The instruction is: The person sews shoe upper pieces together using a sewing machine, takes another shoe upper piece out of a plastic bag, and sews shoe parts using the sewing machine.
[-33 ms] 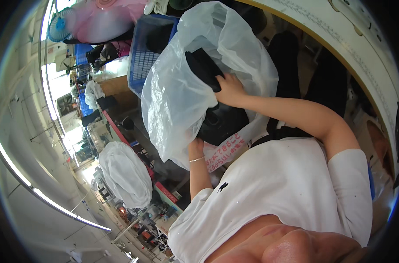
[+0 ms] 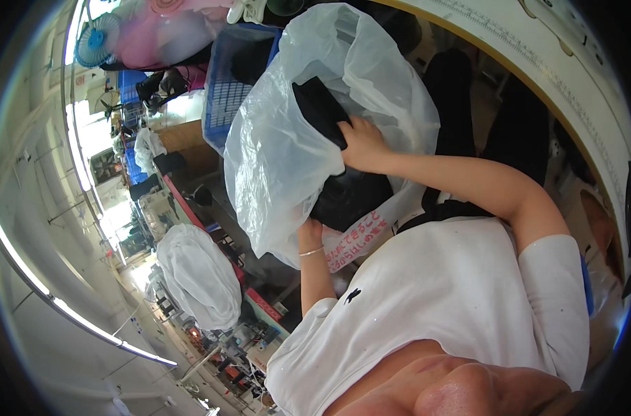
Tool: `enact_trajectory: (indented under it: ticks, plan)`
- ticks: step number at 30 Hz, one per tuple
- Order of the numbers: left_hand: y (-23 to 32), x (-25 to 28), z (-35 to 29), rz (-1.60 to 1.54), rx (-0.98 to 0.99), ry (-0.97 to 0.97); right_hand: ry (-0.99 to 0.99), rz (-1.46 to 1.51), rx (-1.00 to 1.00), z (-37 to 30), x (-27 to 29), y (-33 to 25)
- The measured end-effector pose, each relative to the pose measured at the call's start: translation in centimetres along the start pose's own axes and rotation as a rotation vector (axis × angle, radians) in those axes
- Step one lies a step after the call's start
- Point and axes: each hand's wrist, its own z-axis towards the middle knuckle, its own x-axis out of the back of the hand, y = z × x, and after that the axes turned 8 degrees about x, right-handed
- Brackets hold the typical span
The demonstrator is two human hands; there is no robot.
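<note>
A large translucent white plastic bag (image 2: pixel 267 159) stands open in front of me with black pieces inside. My right hand (image 2: pixel 365 145) reaches into its mouth, fingers closed round the near end of a long black folded bundle (image 2: pixel 320 107) that looks like cloth. Below that hand lies a wider, smooth black piece (image 2: pixel 353 201). At this piece's lower left edge is my left hand (image 2: pixel 310 227), a thin bracelet on its wrist. Its fingers curl at the edge and are partly hidden.
A blue plastic crate (image 2: pixel 222 104) stands behind the bag on the left. At the upper right curves a pale machine table (image 2: pixel 496 24) with a ruler scale. A stuffed white sack (image 2: pixel 199 274) sits farther left, and a blue fan (image 2: pixel 97 39) is at the upper left.
My right hand has shifted very slightly left on the black bundle, and the black piece below it has changed shape a little. My left hand stays in place.
</note>
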Motion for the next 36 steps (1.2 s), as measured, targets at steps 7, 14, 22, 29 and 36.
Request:
enact_trajectory:
  ticks: [7,14,22,29,36]
  plan:
    - [0.1,4.6,1.5,-0.227,0.185,-0.107,-0.067,-0.010,0.512,-0.1,-1.6,-2.8]
    - [1.7,1.2,-2.5,-0.295,0.095,-0.074,-0.083,0.170,0.219,0.4,-0.2,-4.0]
    - [4.0,1.3,-6.2,-0.201,0.069,-0.436,-0.115,0.251,0.304,-1.8,5.4,-13.4]
    - [7.4,-4.0,-8.3,-0.009,0.058,-0.515,-0.133,0.283,0.236,-5.4,12.8,-14.2]
    - [8.2,-14.8,-8.5,0.158,0.057,-0.711,0.247,0.295,0.318,-10.8,18.1,-9.6]
